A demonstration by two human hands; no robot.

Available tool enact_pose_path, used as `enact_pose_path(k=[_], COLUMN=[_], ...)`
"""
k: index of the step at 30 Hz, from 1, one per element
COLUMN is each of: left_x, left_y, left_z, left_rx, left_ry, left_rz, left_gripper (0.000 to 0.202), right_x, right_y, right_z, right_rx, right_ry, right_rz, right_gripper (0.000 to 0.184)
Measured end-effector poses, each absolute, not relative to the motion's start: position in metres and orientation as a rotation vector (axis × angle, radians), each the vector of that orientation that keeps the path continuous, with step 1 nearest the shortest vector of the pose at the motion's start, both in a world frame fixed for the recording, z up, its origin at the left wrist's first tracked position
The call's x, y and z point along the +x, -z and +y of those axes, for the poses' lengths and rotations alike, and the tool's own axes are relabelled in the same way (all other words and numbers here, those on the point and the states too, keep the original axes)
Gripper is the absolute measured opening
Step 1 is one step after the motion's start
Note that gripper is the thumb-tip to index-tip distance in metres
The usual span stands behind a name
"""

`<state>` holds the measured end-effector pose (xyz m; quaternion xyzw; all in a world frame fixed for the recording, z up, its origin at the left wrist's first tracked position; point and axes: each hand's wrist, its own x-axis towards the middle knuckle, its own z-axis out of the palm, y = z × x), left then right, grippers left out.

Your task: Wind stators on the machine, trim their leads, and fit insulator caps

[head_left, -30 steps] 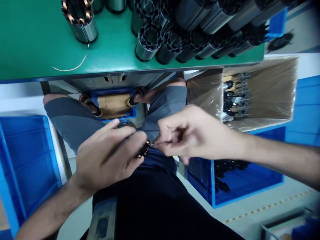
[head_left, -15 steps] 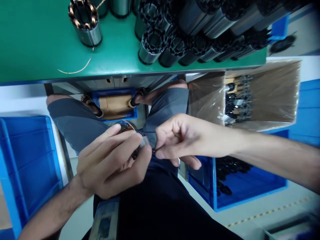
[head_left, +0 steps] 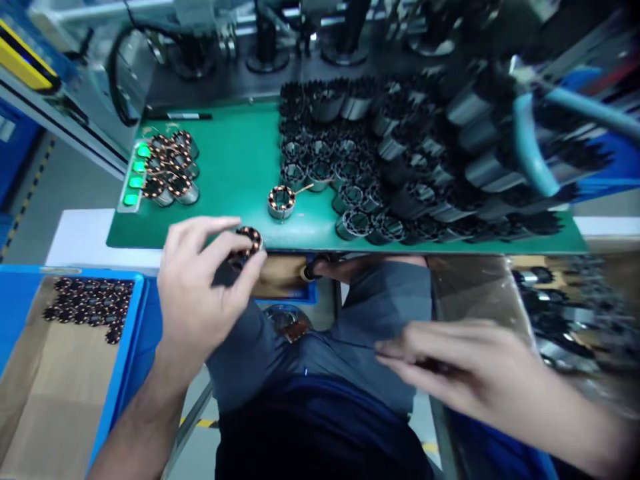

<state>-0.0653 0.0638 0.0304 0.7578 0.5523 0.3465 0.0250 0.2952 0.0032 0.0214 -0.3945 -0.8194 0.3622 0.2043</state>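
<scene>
My left hand (head_left: 203,287) holds a copper-wound motor stator (head_left: 255,238) between thumb and fingers, at the front edge of the green bench top (head_left: 225,207). My right hand (head_left: 465,363) is blurred above the right thigh, its fingers curled and pinched. Whatever lies in that pinch is too small and smeared to name. On the bench, just beyond the left hand, stands another wound stator (head_left: 282,212) with a loose wire end sticking out to the right. A tin-like bowl (head_left: 287,320) with copper-coloured bits sits between the legs.
Several wound stators (head_left: 183,190) stand beside green-lit buttons (head_left: 136,181) at the bench's left. Dark unwound stators (head_left: 357,223) crowd its right side, some stacked. A blue crate (head_left: 137,300) at left holds rows of wound stators. A lined box (head_left: 480,287) of parts is at right.
The view has swung up over the bench. My hands, formerly together at a stator above the lap, have parted: the left carries a stator to the bench edge, the right has drawn away rightward.
</scene>
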Motion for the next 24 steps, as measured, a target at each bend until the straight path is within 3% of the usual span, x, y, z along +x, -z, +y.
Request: enact_pose_path(k=[4,8,14,18,19,21,22,24], left_x=[-0.075,-0.110,-0.153,-0.113,-0.098,-0.070,-0.059,-0.044], left_y=[-0.017,-0.011,-0.017,-0.035,-0.039,-0.046,-0.047,-0.046], left_z=[0.115,0.130,0.139,0.104,0.088,0.056,0.043,0.025], left_rx=[2.445,2.365,2.405,2.451,2.347,2.152,2.092,2.060], left_ry=[-1.062,-1.163,-0.920,-1.132,-1.182,-1.170,-1.109,-0.955], left_rz=[1.948,2.197,2.205,1.768,1.552,1.235,1.131,1.006], left_gripper=[0.013,0.050,0.022,0.009,0.019,0.051,0.057,0.048], right_x=[0.268,0.272,0.276,0.254,0.248,0.236,0.232,0.225], right_y=[-0.012,-0.003,0.001,-0.020,-0.027,-0.039,-0.043,-0.045], right_z=[-0.003,-0.016,-0.017,-0.004,0.000,0.008,0.012,0.018], right_rx=[-0.916,-0.994,-1.087,-1.191,-1.218,-1.165,-1.089,-0.989], right_ry=[-1.107,-1.264,-1.372,-1.370,-1.412,-1.612,-1.741,-1.962], right_rz=[-2.580,-2.569,-2.382,-1.982,-1.799,-1.389,-1.242,-1.116], right_gripper=[0.035,0.029,0.029,0.018,0.020,0.038,0.048,0.056])
